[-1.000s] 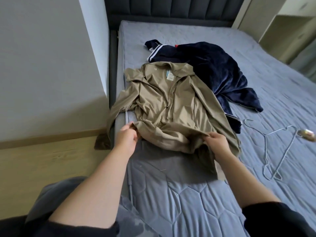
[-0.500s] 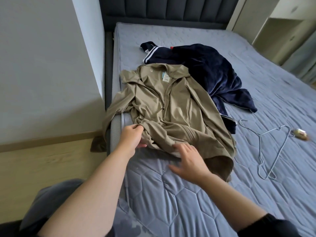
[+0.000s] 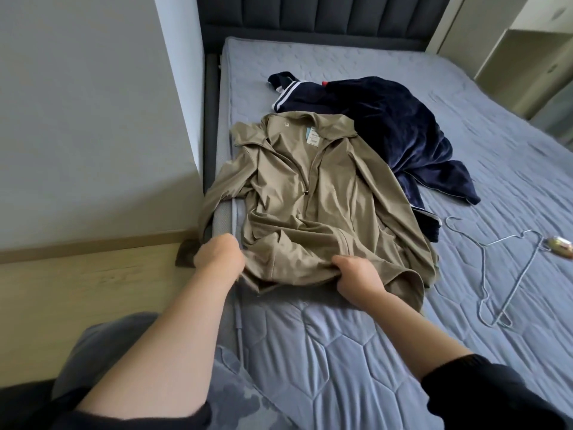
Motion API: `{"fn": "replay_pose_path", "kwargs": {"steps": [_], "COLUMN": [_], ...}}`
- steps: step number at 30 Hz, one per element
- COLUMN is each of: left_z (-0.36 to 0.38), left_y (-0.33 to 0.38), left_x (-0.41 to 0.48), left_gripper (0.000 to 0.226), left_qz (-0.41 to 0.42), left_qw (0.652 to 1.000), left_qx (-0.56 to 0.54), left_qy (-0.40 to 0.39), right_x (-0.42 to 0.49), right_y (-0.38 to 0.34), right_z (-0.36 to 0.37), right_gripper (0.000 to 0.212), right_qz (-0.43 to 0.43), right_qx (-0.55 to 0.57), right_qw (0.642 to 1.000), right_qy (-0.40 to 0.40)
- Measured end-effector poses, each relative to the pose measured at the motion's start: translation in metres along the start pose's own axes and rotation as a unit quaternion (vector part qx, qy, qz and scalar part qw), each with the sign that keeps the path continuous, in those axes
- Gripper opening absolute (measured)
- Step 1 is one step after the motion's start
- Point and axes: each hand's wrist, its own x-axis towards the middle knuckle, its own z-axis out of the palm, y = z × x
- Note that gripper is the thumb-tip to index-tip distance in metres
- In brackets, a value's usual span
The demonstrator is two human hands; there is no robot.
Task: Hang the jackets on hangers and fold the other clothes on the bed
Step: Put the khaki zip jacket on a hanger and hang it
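Khaki jacket [image 3: 313,197] lies on the bed [image 3: 310,352], near hem pinched in the grip of left hand [image 3: 218,257] and right hand [image 3: 356,276].

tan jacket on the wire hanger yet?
No, the wire hanger lies bare on the mattress, to the right of the tan jacket.

Place: a bedroom in a home.
Bed: a wide bed [image 3: 341,352] with a grey quilted mattress cover fills most of the view.
Headboard: a dark padded headboard [image 3: 310,17] with upright channels stands at the far end.
Clothes: a tan jacket [image 3: 310,197] with a tag at its collar and a navy velvety garment [image 3: 387,119] lie on the bed, with a wire hanger [image 3: 482,274] near them.
Wall and floor: a plain pale wall [image 3: 77,119] stands on the left, with a light wood floor [image 3: 77,290] below it.
Storage: a cream cupboard [image 3: 527,57] with open shelves stands at the far right.
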Motion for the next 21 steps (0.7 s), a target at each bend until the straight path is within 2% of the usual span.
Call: {"fn": "replay_pose_path", "kwargs": {"steps": [1,3,6,8,10,11,13,14,15,16,17,19,21], "left_z": [0.004,0.017,0.029,0.034,0.036,0.036,0.037,0.037,0.038,0.039,0.041,0.042,0.044], "left_y": [-0.003,-0.007,-0.004,0.003,0.009,0.011,0.012,0.012,0.012,0.012,0.012,0.013,0.013], "left_x": [-0.005,-0.013,-0.017,-0.019,-0.019,-0.018,-0.013,-0.011,-0.010,-0.010,-0.011,-0.012,-0.014], "left_gripper": [0.035,0.039,0.040,0.051,0.053,0.049,0.042,0.040,0.041,0.044,0.049,0.060,0.071], "left_qz": [0.025,0.098,0.265,0.298,0.250,0.209,0.119,0.083,0.060,0.042,0.032,0.032,0.039], "left_qw": [0.996,0.984,0.957,0.953,0.966,0.976,0.989,0.992,0.993,0.994,0.993,0.989,0.981], "left_qx": [0.082,0.134,0.100,0.027,-0.018,-0.016,0.003,-0.007,-0.029,-0.059,-0.086,-0.118,-0.136], "left_qy": [-0.024,-0.071,-0.057,-0.055,-0.054,-0.060,-0.088,-0.097,-0.095,-0.087,-0.080,-0.085,-0.133], "right_x": [-0.003,-0.007,-0.011,-0.014,-0.015,-0.015,-0.010,-0.007,-0.005,-0.003,-0.004,-0.010,-0.017], "right_y": [-0.002,-0.008,-0.012,-0.013,-0.016,-0.015,-0.002,0.010,0.025,0.043,0.059,0.081,0.087], "right_z": [-0.004,-0.012,-0.015,-0.016,-0.016,-0.015,-0.012,-0.012,-0.012,-0.009,-0.007,0.002,0.012], "right_gripper": [0.029,0.033,0.013,0.016,0.019,0.021,0.020,0.019,0.020,0.025,0.035,0.060,0.069], "right_qz": [-0.025,-0.057,-0.082,-0.066,-0.016,0.021,0.116,0.167,0.216,0.270,0.331,0.425,0.432], "right_qx": [-0.012,-0.033,0.036,0.162,0.308,0.355,0.345,0.302,0.255,0.206,0.167,0.153,0.195], "right_qw": [0.999,0.985,0.962,0.946,0.922,0.922,0.929,0.926,0.923,0.923,0.920,0.892,0.877], "right_qy": [-0.047,-0.161,-0.258,-0.273,-0.233,-0.154,0.066,0.149,0.191,0.180,0.125,-0.014,-0.078]}}
